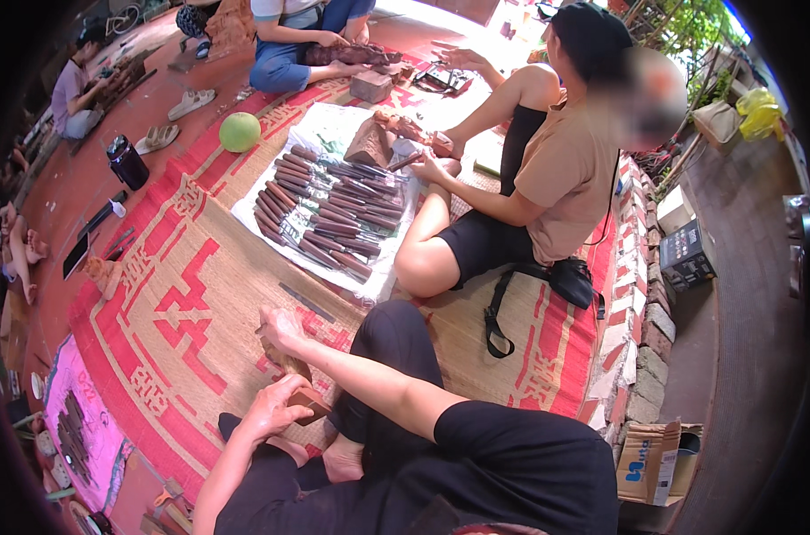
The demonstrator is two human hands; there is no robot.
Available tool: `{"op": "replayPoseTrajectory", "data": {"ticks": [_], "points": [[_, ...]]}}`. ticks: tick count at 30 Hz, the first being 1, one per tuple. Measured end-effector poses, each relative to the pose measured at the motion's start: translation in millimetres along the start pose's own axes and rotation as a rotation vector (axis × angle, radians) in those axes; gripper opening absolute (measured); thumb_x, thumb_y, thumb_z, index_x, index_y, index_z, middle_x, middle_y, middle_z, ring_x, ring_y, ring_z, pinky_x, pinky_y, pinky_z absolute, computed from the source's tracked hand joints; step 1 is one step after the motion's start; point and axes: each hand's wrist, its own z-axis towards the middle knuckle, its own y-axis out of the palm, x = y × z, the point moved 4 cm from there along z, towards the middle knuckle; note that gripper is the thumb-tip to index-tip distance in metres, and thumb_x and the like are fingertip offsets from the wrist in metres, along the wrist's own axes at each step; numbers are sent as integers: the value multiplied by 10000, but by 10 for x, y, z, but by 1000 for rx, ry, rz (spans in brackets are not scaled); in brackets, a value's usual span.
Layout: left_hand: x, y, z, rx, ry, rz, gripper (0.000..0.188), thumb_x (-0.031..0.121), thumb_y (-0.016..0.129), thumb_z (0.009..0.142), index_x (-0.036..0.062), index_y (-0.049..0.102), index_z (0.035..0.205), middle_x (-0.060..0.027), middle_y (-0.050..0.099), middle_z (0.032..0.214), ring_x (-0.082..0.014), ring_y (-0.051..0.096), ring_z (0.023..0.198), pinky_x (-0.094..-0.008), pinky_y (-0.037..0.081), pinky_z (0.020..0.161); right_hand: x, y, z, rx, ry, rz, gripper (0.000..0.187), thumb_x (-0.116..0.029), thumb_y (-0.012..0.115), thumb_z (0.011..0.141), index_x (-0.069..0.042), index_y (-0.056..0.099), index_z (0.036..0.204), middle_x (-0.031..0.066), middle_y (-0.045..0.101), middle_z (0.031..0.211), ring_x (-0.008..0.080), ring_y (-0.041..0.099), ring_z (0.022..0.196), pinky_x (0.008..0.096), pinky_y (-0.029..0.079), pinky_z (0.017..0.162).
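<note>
My left hand is closed on a reddish-brown block in front of my crossed legs. Beyond it, my right hand reaches down around the upper end of a yellowish-brown piece that looks like wood. That piece stands tilted between my two hands, and its lower end runs behind the left hand. Whether it touches the block is hidden. On the woven mat, a flat grey strip lies just past my right hand.
Several wooden-handled carving tools lie on a white sack ahead. A co-worker in a tan shirt sits right of them, beside a carved wooden piece. A green ball-like thing, black flask and pink cloth are leftward.
</note>
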Motion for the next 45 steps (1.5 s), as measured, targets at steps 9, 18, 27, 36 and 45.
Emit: {"op": "replayPoseTrajectory", "data": {"ticks": [9,18,27,36,45], "points": [[-138,58,-33,16,36,-15,384,166,736,742,105,571,1083,-94,615,1037,-303,624,1002,-382,489,845,-61,-227,-205,-133,-114,224,185,-213,731,717,-58,641,765,117,672,775,295,655,788,405,487,693],[-117,80,34,-31,91,52,388,155,737,739,97,565,1083,-100,594,1050,-308,618,997,-378,488,844,113,-112,160,95,46,-116,212,-218,714,748,-75,596,851,167,661,755,378,647,762,463,479,646],[-185,41,-14,47,47,-47,389,164,737,740,90,560,1078,-103,600,1024,-299,616,989,-380,485,845,-125,-55,-140,-151,-93,44,205,-222,725,733,-69,601,788,138,655,745,340,645,756,443,471,662],[-159,47,-76,46,38,-74,395,156,738,742,93,562,1090,-98,602,1023,-285,621,984,-373,485,843,-106,-248,-67,38,8,70,253,-223,743,734,-65,576,839,177,649,764,384,636,783,470,466,653],[-135,-3,-4,70,12,-77,393,169,728,749,92,563,1097,-111,608,1064,-311,617,1033,-400,486,861,-113,-116,-74,-31,18,-101,211,-214,715,730,-58,592,803,155,659,773,343,645,772,440,474,663]]}}
